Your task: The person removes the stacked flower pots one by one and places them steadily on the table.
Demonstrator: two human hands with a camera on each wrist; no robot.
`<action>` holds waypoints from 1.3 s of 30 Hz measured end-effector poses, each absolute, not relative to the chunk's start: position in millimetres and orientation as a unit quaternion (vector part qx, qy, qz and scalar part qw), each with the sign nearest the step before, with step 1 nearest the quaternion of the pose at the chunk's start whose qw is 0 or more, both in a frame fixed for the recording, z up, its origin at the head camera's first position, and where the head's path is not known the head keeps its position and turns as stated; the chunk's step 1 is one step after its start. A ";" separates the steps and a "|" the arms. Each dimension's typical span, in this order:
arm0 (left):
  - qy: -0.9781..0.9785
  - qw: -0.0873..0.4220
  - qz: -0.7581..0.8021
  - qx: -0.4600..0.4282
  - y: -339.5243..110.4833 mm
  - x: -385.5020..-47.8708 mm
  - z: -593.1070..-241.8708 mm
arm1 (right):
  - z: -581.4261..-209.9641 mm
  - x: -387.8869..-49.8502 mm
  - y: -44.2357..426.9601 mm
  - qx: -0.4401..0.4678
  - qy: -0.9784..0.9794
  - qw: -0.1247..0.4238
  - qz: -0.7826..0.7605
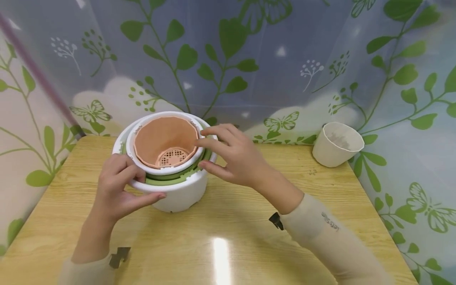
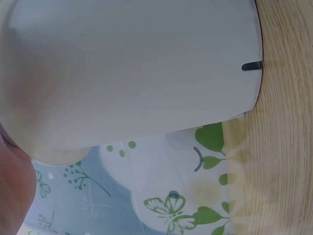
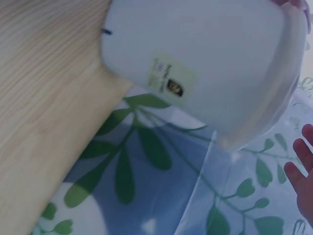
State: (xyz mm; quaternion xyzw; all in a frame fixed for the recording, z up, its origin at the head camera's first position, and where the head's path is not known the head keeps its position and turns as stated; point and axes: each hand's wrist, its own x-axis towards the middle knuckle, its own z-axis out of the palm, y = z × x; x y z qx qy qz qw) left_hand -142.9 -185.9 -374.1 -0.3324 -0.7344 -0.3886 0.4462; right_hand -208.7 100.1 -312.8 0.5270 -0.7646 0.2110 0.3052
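A nested stack of flower pots stands on the table. Its outermost pot is large and white (image 1: 181, 196), with a green pot (image 1: 167, 182), a smaller white pot (image 1: 165, 171) and a terracotta-orange pot (image 1: 160, 134) inside. The orange pot has a grid of holes in its bottom. My left hand (image 1: 115, 184) grips the outer white pot's near-left rim, fingers curled over it and thumb outside. At the right rim is my right hand (image 1: 236, 154), fingers spread; in the right wrist view its fingers (image 3: 303, 156) appear apart from the pot. A label (image 3: 171, 81) marks the outer wall.
A cream pot (image 1: 331, 152) stands upright at the wooden table's (image 1: 249, 237) back right corner. Leaf-and-butterfly patterned curtains (image 1: 270, 59) enclose the back and sides of the table. The stack sits close to the back curtain.
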 end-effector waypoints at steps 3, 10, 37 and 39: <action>-0.736 0.445 -0.387 -0.333 -186.1 -143.3 -374.8 | -308.2 -205.8 90.2 0.544 -0.755 0.303 0.205; -0.735 0.450 -0.380 -0.336 -184.7 -144.2 -374.5 | -299.8 -203.3 71.4 0.592 -0.751 0.245 0.163; -0.743 0.451 -0.368 -0.330 -190.1 -145.6 -379.4 | -294.7 -199.0 48.5 0.572 -0.817 0.074 0.009; -0.744 0.452 -0.367 -0.329 -190.2 -146.5 -379.6 | -293.6 -197.5 47.9 0.566 -0.822 0.069 -0.001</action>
